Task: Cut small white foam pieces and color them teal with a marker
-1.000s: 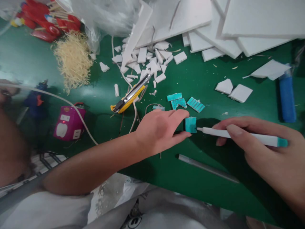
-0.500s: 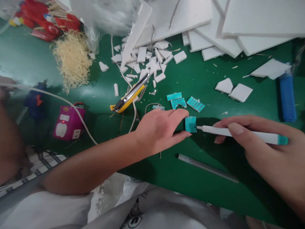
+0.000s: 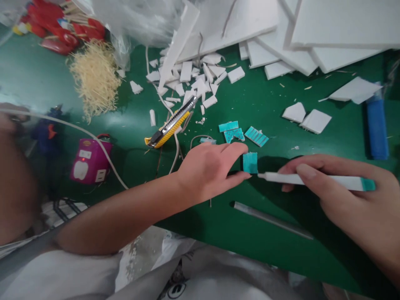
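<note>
My left hand (image 3: 215,166) lies on the table with thumb and forefinger closed about a small turquoise square of foam board (image 3: 250,163), gripping its left side. In my right hand (image 3: 337,183) is a white marker pen (image 3: 284,178) with a turquoise end, its tip at the square's lower right corner. Just beyond the square lie other turquoise pieces: a plain-looking strip (image 3: 228,126), a dotted notched piece (image 3: 234,135) and a striped piece (image 3: 256,136). A clear stick (image 3: 271,220) lies nearer to me, below both hands.
A yellow utility knife (image 3: 171,123) rests left of centre beside white foam scraps (image 3: 200,81). Foam sheets (image 3: 343,25) are stacked at the back. Leftward are a purple power adapter (image 3: 90,161), a cable, a blue glue gun (image 3: 46,129) and a straw-coloured heap (image 3: 95,79). Another person's arm shows at far left.
The marker's tip has moved slightly down, from the square's right edge to its lower right corner. My left hand and the square have stayed in place.
</note>
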`<action>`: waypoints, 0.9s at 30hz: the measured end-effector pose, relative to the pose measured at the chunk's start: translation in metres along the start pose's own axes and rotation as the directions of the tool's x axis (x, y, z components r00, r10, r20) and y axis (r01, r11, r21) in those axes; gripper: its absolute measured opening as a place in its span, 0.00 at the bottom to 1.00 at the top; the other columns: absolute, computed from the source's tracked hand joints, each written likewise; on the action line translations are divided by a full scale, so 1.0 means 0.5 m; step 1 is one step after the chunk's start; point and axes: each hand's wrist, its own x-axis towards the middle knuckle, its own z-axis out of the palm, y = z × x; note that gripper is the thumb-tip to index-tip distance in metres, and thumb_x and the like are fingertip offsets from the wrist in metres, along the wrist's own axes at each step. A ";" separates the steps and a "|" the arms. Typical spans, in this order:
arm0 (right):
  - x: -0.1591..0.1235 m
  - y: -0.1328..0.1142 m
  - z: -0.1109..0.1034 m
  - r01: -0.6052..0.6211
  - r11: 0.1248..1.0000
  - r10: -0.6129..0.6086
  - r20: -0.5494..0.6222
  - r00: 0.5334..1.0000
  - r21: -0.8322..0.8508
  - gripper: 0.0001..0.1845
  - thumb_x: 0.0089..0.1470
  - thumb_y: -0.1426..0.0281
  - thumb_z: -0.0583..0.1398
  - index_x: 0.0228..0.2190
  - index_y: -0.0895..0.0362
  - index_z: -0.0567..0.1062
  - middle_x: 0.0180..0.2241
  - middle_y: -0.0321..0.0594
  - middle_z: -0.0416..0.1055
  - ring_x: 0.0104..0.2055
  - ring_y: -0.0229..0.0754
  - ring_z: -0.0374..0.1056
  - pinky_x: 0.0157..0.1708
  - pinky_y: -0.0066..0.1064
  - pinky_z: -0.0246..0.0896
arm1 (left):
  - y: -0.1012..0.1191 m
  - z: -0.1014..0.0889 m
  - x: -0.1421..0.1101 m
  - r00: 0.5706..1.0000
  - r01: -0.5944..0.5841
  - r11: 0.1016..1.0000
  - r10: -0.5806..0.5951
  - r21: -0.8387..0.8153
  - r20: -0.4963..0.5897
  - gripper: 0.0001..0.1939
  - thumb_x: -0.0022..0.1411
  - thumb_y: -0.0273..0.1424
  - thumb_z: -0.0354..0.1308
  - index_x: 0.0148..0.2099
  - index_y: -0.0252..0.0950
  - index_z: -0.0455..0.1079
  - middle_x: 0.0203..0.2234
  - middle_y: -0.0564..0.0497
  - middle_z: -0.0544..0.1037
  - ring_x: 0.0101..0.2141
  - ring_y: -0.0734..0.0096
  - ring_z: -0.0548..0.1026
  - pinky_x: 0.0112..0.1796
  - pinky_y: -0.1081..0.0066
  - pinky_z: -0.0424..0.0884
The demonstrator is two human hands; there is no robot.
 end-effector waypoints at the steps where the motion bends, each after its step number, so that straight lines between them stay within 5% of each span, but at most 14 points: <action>1: 0.000 -0.001 0.000 -0.006 1.000 0.006 0.010 1.000 0.007 0.16 0.56 0.56 0.61 0.22 0.48 0.80 0.19 0.34 0.74 0.21 0.37 0.67 0.22 0.28 0.66 | 0.000 0.000 0.000 1.000 -0.003 1.000 0.003 0.000 -0.005 0.16 0.63 0.41 0.64 0.47 0.37 0.70 0.19 0.62 0.68 0.21 0.75 0.68 0.29 0.73 0.60; 8: 0.007 0.000 0.006 0.040 0.997 -0.039 -0.005 0.999 0.066 0.10 0.55 0.62 0.63 0.24 0.46 0.81 0.18 0.29 0.73 0.15 0.31 0.56 0.22 0.26 0.66 | 0.001 0.001 -0.001 1.000 -0.004 1.000 0.004 -0.003 -0.003 0.16 0.63 0.42 0.63 0.47 0.37 0.71 0.19 0.62 0.69 0.20 0.75 0.68 0.29 0.73 0.60; 13: 0.005 -0.003 0.012 -0.016 0.997 0.018 -0.022 1.000 0.081 0.10 0.56 0.63 0.62 0.24 0.46 0.81 0.21 0.31 0.75 0.23 0.35 0.69 0.24 0.25 0.65 | 0.001 0.000 -0.001 1.000 0.016 1.000 -0.016 -0.002 0.018 0.16 0.63 0.42 0.62 0.47 0.38 0.70 0.19 0.61 0.69 0.21 0.74 0.69 0.30 0.73 0.60; 27: 0.005 -0.001 0.006 -0.026 0.997 0.025 0.011 1.000 0.067 0.13 0.56 0.64 0.61 0.21 0.46 0.79 0.19 0.32 0.73 0.21 0.36 0.67 0.21 0.28 0.64 | 0.000 0.001 -0.001 1.000 0.012 1.000 -0.012 -0.009 0.021 0.16 0.64 0.41 0.62 0.48 0.38 0.70 0.20 0.61 0.71 0.24 0.72 0.72 0.31 0.72 0.62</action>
